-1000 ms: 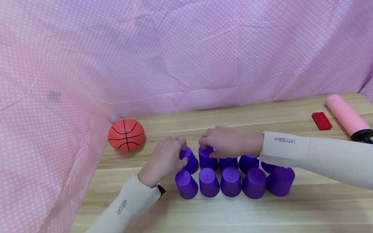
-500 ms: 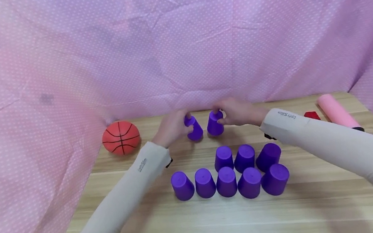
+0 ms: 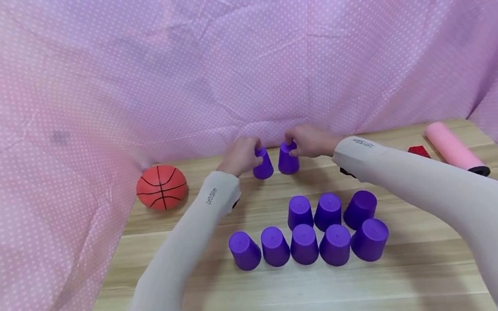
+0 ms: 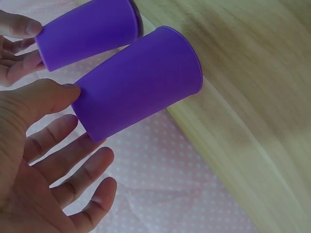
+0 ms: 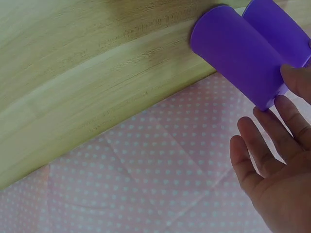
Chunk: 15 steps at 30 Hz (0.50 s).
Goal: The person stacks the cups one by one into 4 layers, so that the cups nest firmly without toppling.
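Note:
At the table's far edge in the head view, my left hand (image 3: 239,156) pinches an upside-down purple cup (image 3: 263,167) near its base, which faces up. Beside it, my right hand (image 3: 313,141) holds a second inverted purple cup (image 3: 288,163) in the same way, a small gap between the two. The left wrist view shows thumb and fingertips at the narrow end of the left cup (image 4: 141,82), the other fingers spread. Thumb and fingers pinch the right cup (image 5: 238,53) by its base in the right wrist view. Nearer, several inverted purple cups (image 3: 304,244) form a front row.
Three more inverted purple cups (image 3: 329,211) stand behind the front row's right part. An orange-red toy basketball (image 3: 161,187) lies at the back left. A red toy brick (image 3: 418,152) and a pink pump (image 3: 455,146) lie at the back right. A dotted pink curtain (image 3: 238,63) hangs behind the table.
Both hands have carried the two left cups of the rear row away to the table's far edge. Over the last half second they shifted slightly farther back, and the two cups came closer together.

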{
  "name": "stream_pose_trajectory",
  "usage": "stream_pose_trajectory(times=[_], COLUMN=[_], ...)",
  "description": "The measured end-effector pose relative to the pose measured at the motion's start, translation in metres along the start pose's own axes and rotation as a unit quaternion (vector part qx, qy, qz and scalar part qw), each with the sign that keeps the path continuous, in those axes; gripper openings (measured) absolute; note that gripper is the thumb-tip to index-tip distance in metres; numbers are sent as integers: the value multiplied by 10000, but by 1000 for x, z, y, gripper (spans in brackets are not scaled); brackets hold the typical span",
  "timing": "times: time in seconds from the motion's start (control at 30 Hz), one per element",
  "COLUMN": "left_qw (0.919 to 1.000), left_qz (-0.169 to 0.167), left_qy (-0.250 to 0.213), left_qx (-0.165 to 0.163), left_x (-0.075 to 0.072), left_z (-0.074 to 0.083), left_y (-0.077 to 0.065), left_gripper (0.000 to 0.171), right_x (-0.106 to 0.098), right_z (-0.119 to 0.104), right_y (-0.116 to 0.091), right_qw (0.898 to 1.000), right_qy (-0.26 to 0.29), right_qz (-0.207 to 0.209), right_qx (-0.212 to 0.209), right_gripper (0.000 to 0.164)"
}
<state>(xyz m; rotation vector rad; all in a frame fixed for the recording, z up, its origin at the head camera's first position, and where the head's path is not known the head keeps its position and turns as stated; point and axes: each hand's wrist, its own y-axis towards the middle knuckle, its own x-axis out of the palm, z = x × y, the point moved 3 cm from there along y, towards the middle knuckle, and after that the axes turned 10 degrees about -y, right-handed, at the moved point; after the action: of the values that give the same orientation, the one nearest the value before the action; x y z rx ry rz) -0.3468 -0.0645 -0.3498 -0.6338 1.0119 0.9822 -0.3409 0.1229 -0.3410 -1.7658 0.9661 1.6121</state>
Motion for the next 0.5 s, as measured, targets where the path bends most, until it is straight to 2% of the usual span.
stream_pose_trajectory(times=[0.2,0.5], left_qw=[10000,9999], left_qz=[-66,-28], left_qy=[3,99], left_qx=[12,111], left_x=[1,2], left_z=[3,3], left_y=[2,2], left_gripper=[26,26], right_x=[5,8], right_z=[0,-4], right_y=[6,9], right_qw=[9999,9999], right_qy=[-86,71], right_qz=[-79,-61], right_qx=[99,-48], right_gripper=[24,25])
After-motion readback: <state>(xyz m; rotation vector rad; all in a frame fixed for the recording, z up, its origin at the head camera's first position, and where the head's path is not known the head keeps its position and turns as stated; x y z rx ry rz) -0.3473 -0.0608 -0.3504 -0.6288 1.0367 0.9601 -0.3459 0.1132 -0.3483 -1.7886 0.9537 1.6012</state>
